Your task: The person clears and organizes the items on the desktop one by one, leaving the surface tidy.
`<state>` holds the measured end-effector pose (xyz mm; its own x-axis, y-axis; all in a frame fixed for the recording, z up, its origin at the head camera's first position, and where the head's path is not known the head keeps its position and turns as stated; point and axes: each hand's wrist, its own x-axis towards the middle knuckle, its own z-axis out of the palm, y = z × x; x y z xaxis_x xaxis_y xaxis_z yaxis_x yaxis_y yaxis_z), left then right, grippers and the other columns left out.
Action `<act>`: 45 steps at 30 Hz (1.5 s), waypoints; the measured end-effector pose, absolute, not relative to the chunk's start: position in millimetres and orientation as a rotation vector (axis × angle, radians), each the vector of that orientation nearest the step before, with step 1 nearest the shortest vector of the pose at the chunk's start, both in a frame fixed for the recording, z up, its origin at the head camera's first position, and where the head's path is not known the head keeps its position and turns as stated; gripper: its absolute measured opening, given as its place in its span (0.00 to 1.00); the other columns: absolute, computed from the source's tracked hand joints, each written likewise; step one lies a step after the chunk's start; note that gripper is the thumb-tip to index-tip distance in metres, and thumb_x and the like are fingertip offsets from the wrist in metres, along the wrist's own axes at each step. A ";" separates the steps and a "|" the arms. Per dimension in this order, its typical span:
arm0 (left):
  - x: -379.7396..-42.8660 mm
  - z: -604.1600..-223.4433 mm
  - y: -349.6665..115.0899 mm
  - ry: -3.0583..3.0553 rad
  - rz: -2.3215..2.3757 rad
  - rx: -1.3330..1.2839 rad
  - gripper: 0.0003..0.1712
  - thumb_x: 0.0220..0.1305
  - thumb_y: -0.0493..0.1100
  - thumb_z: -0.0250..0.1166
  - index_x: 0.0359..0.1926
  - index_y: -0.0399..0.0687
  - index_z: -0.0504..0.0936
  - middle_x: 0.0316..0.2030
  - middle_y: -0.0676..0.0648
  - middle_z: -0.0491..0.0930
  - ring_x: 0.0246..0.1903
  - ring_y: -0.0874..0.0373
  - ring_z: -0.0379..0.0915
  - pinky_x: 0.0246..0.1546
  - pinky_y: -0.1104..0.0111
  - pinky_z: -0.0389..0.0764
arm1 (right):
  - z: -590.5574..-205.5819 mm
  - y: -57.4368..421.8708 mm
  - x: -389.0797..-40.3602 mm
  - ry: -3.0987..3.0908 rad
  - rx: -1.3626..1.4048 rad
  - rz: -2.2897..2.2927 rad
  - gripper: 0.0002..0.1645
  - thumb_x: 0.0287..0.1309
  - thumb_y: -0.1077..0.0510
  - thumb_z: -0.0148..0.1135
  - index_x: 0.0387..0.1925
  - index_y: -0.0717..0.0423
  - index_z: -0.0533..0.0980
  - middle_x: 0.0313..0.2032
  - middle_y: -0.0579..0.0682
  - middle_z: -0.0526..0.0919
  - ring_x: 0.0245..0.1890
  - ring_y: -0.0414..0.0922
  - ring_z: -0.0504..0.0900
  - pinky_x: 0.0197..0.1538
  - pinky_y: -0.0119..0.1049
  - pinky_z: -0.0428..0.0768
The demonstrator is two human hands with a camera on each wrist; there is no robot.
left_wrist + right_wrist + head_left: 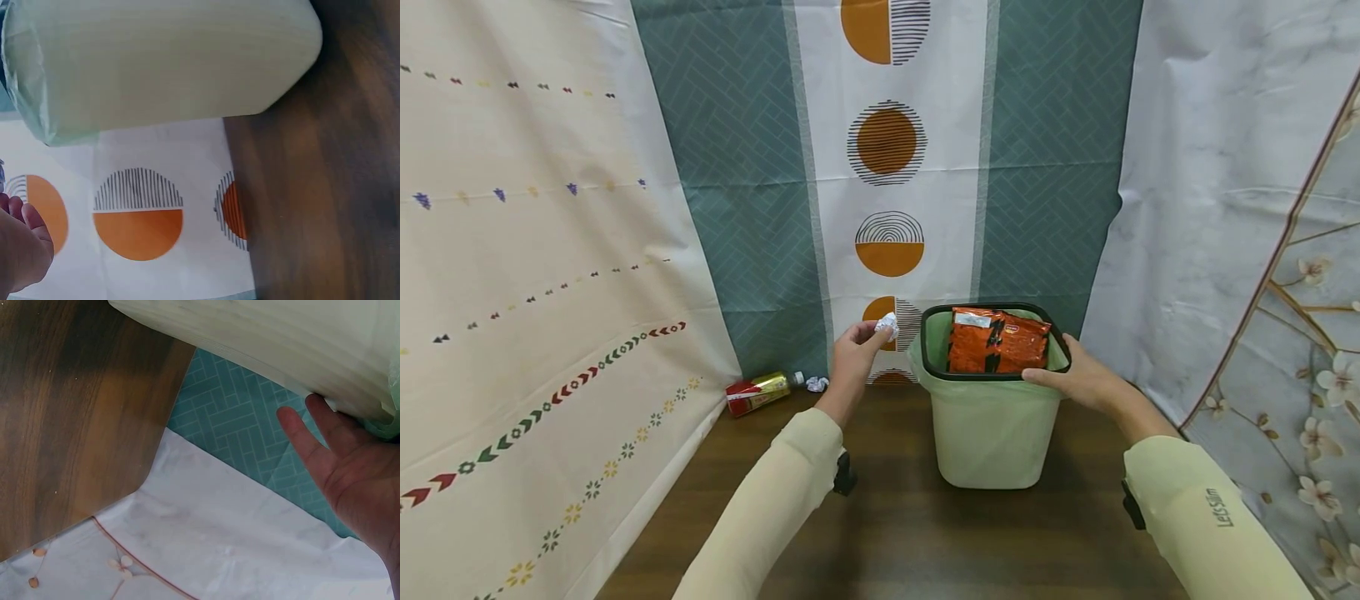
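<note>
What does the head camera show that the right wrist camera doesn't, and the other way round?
Only the head view: the left hand pinching a crumpled ball, red packaging in the bin, a bottle and another crumpled ball.

Only the right wrist view: the palm side of the right hand, two fingers outstretched.

Both: the right hand, the bin's outer wall, the wooden table, teal cloth and floral cloth.

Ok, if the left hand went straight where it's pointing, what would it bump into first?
Probably the hanging cloth behind, with the crumpled ball in the left hand touching first. The bin looks off to the right, though depth is hard to judge.
</note>
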<state>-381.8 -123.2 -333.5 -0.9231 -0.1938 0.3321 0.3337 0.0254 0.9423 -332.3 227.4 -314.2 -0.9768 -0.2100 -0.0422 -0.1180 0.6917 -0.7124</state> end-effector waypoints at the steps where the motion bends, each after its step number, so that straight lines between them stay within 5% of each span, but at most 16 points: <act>1: -381.7 -331.2 -121.9 -1.944 -1.958 -0.153 0.23 0.61 0.51 0.72 0.49 0.40 0.81 0.46 0.43 0.80 0.47 0.50 0.73 0.58 0.54 0.74 | -314.4 227.4 -332.5 2.777 -0.272 -1.158 0.75 0.59 0.27 0.59 0.73 0.65 0.21 0.72 0.75 0.27 0.71 0.74 0.35 0.65 0.72 0.47; 10: -382.5 -309.4 -106.8 -1.935 -1.955 -0.232 0.22 0.62 0.51 0.70 0.50 0.41 0.81 0.45 0.45 0.79 0.46 0.53 0.74 0.55 0.63 0.76 | -314.5 227.8 -334.1 2.767 -0.285 -1.204 0.74 0.60 0.30 0.61 0.73 0.66 0.21 0.72 0.76 0.30 0.71 0.73 0.37 0.66 0.71 0.48; 45: -382.0 -262.0 -30.1 -1.974 -1.933 -0.375 0.19 0.62 0.49 0.71 0.48 0.43 0.82 0.39 0.50 0.80 0.41 0.58 0.74 0.46 0.67 0.78 | -316.9 229.2 -332.2 2.729 -0.325 -1.278 0.75 0.59 0.30 0.61 0.73 0.65 0.20 0.72 0.76 0.28 0.71 0.74 0.36 0.65 0.72 0.48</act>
